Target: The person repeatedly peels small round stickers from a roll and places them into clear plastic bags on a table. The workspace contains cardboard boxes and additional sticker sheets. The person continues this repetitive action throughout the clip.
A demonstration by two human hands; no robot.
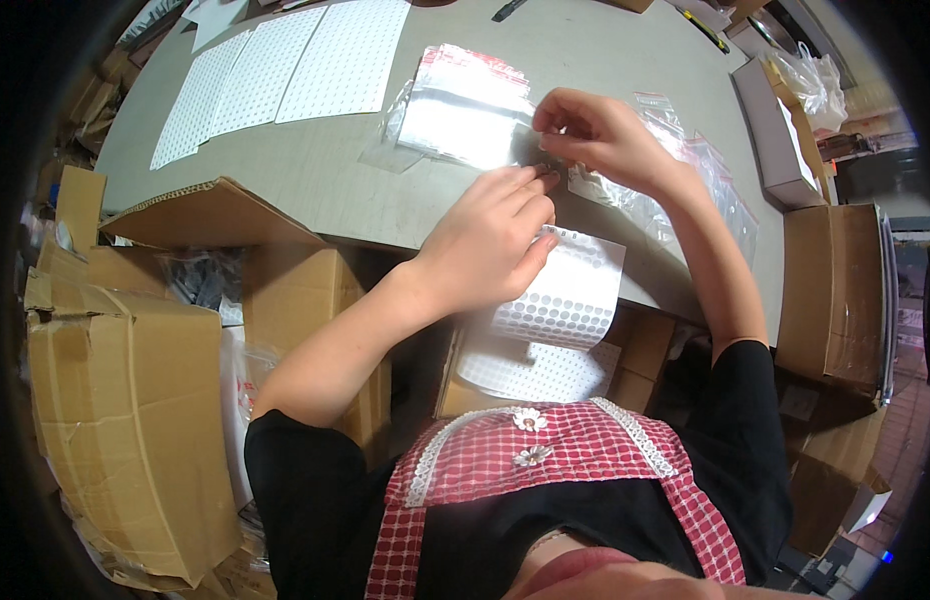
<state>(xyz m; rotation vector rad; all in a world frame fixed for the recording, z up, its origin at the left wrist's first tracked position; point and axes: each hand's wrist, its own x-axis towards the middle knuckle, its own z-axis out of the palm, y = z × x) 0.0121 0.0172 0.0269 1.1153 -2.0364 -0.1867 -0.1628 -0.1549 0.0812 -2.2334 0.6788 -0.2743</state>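
Observation:
A sheet of round stickers (562, 304), partly peeled and curving over the table's near edge, is held under the thumb of my left hand (491, 240). The fingertips of that hand reach the lower right corner of a stack of clear zip-lock bags (461, 112) with red-striped tops. Just right of the stack, my right hand (611, 142) has thumb and index finger curled close together; whether something small is between them cannot be made out. More loose clear bags (716, 187) lie under and beyond my right wrist.
Several printed sticker sheets (341, 64) lie at the table's far left. Below the near edge, an open cardboard box (645, 352) contains another sheet (540, 371). Large cartons (150, 420) crowd the left. A white box (772, 135) and a brown carton (825, 292) stand right. A yellow cutter (703, 30) lies far right.

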